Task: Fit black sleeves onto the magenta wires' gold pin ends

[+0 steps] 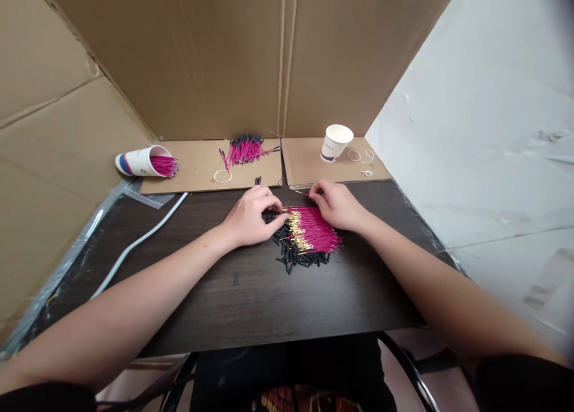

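Observation:
My right hand (337, 205) pinches one thin magenta wire (303, 193) by its length, its bare tip pointing left. Below that hand lies a bundle of magenta wires (316, 229) with gold pin ends (296, 231) on the left. Short black sleeves (291, 259) are heaped around and under the bundle's left and front sides. At the heap's left edge, my left hand (255, 217) has its thumb and index finger curled toward each other; what they hold, if anything, is too small to tell. Two black tips (258, 180) show just behind this hand.
Magenta wires with black ends (246, 149) lie on the cardboard sheet (192, 176). A tipped paper cup (139, 162) holds more wires at left; an upright cup (336, 143) stands at right near rubber bands (361, 155). A pale cable (134, 244) crosses the table's left. Cardboard walls enclose the back.

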`<state>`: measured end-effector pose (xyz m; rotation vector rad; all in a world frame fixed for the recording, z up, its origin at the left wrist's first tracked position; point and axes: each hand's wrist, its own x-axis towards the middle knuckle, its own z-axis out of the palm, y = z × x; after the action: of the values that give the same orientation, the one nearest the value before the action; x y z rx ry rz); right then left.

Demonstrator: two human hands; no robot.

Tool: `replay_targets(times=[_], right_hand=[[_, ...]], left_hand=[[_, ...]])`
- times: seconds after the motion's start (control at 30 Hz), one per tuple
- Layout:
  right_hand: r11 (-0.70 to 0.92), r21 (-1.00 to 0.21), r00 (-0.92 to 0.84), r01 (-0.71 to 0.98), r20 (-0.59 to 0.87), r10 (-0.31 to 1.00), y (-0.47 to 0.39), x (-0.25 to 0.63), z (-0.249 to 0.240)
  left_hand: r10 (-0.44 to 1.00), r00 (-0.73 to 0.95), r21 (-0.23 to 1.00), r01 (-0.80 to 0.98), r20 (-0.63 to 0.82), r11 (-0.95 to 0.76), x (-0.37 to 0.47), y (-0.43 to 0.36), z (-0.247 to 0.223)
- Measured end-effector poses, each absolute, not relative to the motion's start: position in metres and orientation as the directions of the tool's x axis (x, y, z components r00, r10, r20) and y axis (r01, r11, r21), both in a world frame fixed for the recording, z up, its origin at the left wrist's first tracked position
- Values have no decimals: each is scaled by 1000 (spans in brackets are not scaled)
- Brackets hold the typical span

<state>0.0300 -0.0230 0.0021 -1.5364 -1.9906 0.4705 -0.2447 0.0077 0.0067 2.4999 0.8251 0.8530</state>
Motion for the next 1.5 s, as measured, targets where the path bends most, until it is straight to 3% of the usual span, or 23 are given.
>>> replay_targets(times=[0.23, 0.67, 0.87, 1.13, 1.5], right_hand=[[212, -808, -44, 550, 226, 973, -20, 26, -9], [264, -760, -67, 594, 280, 958, -23, 22, -5], [266, -803, -30, 533, 296, 955, -29, 15, -2], [426, -710, -116, 561, 442, 890, -42, 8, 9], [482, -677, -155, 557, 485, 861, -44, 6, 9]], left_hand=[[593, 674, 505, 361, 440, -784, -246, 12, 1], [560, 702, 507, 320, 441, -801, -247, 12, 1], [629, 630, 564, 342, 456, -752, -245, 11, 5], [763, 487, 684, 380, 425, -623, -244, 11, 5], [773, 479, 706, 364, 417, -607, -243, 10, 3]])
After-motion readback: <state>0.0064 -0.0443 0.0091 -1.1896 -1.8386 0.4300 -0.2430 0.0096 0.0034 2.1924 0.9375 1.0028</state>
